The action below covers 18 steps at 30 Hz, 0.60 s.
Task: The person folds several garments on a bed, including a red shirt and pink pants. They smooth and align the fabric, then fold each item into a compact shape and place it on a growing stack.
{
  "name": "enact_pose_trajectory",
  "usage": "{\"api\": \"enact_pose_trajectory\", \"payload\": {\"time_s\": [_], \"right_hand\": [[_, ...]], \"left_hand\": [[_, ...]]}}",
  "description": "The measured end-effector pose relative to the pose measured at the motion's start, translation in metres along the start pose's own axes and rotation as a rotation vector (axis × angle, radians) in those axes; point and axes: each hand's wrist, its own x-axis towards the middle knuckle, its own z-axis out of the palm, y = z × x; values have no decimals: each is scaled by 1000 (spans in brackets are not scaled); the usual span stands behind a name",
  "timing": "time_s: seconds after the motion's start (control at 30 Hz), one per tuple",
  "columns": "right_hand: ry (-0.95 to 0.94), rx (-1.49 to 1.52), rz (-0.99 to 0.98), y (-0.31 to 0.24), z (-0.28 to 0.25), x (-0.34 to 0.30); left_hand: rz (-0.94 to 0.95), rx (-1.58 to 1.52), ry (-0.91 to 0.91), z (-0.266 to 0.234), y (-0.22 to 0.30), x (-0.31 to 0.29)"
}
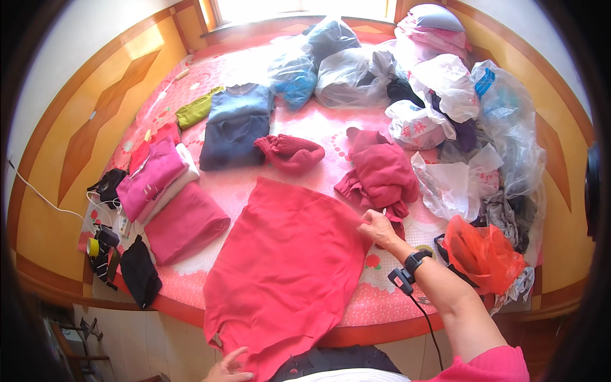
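Note:
A red garment [286, 248] lies spread flat in front of me, its lower end hanging over the bed's near edge toward my lap. My right hand [378, 230] pinches its right edge between thumb and fingers. Down at the bottom of the view, my left hand [228, 367] rests at the garment's lower left corner with its fingers apart; part of that hand is cut off. Just beyond my right hand sits a crumpled dark red garment [382, 169]. A rolled dark red knit piece [291, 153] lies above the spread garment.
Folded pink clothes [184, 223] and a dark blue folded top [235, 140] lie to the left and far left. Black cloth [140, 274] hangs near the left edge. Filled plastic bags [356, 76] line the back, and an orange-red bag [484, 254] is at right. A cable runs from my right wrist.

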Motion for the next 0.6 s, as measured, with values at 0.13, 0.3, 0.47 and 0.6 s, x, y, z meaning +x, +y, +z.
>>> {"api": "enact_pose_trajectory", "payload": {"time_s": [0.13,0.3,0.47,0.6], "right_hand": [[-29,513,86,-9,-11,3],[-17,581,61,-2,-42,-9],[-204,1074,141,-6,-76,-28],[-414,1076,216,-35,-114,-43]], "left_hand": [[14,126,-120,3,-11,18],[299,-325,112,-26,-17,9],[624,-918,309,-86,0,-14],[635,-472,533,-117,16,-24]]}}
